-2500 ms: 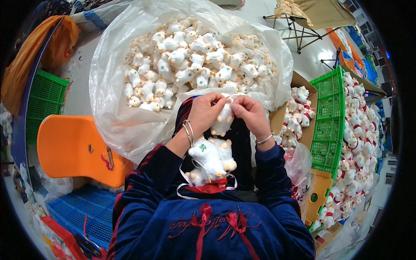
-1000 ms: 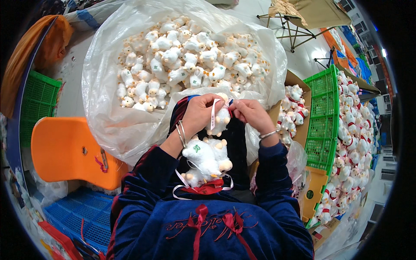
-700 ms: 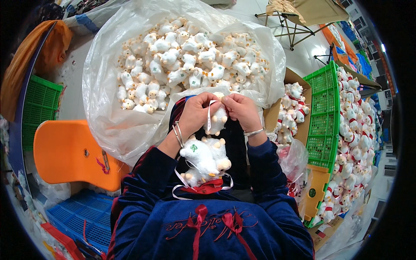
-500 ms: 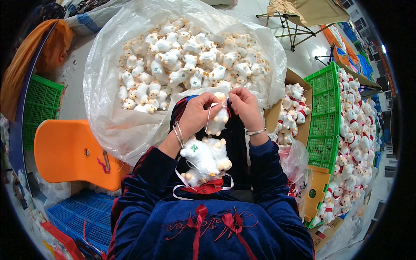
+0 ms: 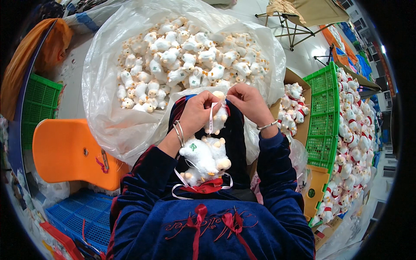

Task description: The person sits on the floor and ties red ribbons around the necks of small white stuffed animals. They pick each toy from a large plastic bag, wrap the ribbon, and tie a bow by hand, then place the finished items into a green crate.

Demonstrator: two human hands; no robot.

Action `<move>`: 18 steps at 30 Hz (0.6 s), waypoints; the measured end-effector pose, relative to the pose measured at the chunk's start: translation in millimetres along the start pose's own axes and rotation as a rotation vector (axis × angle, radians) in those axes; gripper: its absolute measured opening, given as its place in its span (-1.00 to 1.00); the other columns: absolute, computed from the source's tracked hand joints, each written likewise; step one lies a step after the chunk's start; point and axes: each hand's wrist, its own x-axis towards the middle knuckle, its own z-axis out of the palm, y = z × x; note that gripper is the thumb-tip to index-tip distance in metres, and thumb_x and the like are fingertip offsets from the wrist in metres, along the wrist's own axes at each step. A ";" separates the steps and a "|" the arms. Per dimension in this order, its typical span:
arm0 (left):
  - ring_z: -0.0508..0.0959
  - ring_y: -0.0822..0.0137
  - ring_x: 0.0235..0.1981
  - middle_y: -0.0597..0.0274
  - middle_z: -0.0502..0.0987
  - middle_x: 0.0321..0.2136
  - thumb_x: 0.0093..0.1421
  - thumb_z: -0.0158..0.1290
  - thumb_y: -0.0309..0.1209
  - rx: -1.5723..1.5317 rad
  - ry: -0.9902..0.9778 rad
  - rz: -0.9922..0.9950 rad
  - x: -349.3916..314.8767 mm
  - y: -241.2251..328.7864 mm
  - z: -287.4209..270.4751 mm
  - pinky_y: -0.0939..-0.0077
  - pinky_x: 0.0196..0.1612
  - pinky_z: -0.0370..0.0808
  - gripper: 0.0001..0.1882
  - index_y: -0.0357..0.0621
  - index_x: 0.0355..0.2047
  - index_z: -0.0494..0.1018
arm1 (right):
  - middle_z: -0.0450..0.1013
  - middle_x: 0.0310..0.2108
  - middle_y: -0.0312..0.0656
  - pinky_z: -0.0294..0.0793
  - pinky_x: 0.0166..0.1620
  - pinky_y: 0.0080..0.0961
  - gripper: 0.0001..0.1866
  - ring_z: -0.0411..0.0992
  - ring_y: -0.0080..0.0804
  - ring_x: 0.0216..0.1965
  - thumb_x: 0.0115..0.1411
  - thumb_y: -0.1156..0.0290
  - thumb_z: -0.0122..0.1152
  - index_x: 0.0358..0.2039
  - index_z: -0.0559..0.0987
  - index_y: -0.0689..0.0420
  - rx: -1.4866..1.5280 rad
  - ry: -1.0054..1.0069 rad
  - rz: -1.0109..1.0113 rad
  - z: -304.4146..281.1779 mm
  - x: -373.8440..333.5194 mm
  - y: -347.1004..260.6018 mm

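Above my lap, a small white plush animal (image 5: 219,122) with a bit of red at its neck is upright between my hands. My left hand (image 5: 197,112) pinches it at the neck, and a narrow white printed ribbon (image 5: 211,119) hangs down from those fingers. At the other side of the neck, the fingertips of my right hand (image 5: 250,103) are pressed together; what they pinch, likely a ribbon end, is too small to make out. Several more white plush animals (image 5: 199,157) lie on my lap. Red fabric with white ribbons (image 5: 206,187) is beneath them.
Ahead, a large clear plastic bag (image 5: 102,82) lies open, heaped with plush animals (image 5: 173,56). To the right are a cardboard box (image 5: 307,97) of red-scarfed plush and a green crate (image 5: 321,117) beside many more. An orange chair (image 5: 60,149) and blue crate (image 5: 82,216) are left.
My right hand has shifted slightly right and its forearm has swung outward. The white ribbon below my left fingers now hangs straighter and shows its printed face.
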 end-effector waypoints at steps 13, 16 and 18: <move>0.52 0.62 -0.31 0.38 0.63 -0.28 0.29 0.22 -0.49 -0.102 0.001 -0.003 -4.3 -1.8 -2.1 0.72 -0.23 0.49 -0.81 -0.27 -0.11 0.61 | 0.43 -0.39 -0.11 0.48 -0.27 -0.26 -0.92 0.49 -0.04 -0.34 0.18 0.48 0.30 -0.34 0.57 0.17 -0.113 -0.083 -0.216 8.2 -27.8 -19.3; 0.54 0.60 -0.29 0.35 0.64 -0.26 0.29 0.23 -0.48 -0.041 0.009 0.003 -6.0 3.2 -3.8 0.70 -0.20 0.50 -0.83 -0.28 -0.13 0.62 | 0.45 -0.38 -0.11 0.48 -0.28 -0.30 -0.91 0.49 -0.04 -0.33 0.22 0.46 0.29 -0.30 0.58 0.19 -0.155 -0.055 -0.206 6.1 -23.6 -14.7; 0.55 0.57 -0.27 0.31 0.65 -0.24 0.28 0.24 -0.48 -0.026 0.026 -0.003 -6.7 2.2 -3.9 0.68 -0.17 0.51 -0.84 -0.28 -0.15 0.63 | 0.48 -0.39 -0.13 0.48 -0.29 -0.37 -0.89 0.50 -0.15 -0.37 0.25 0.44 0.28 -0.28 0.59 0.21 -0.069 -0.084 -0.211 6.6 -21.0 -9.4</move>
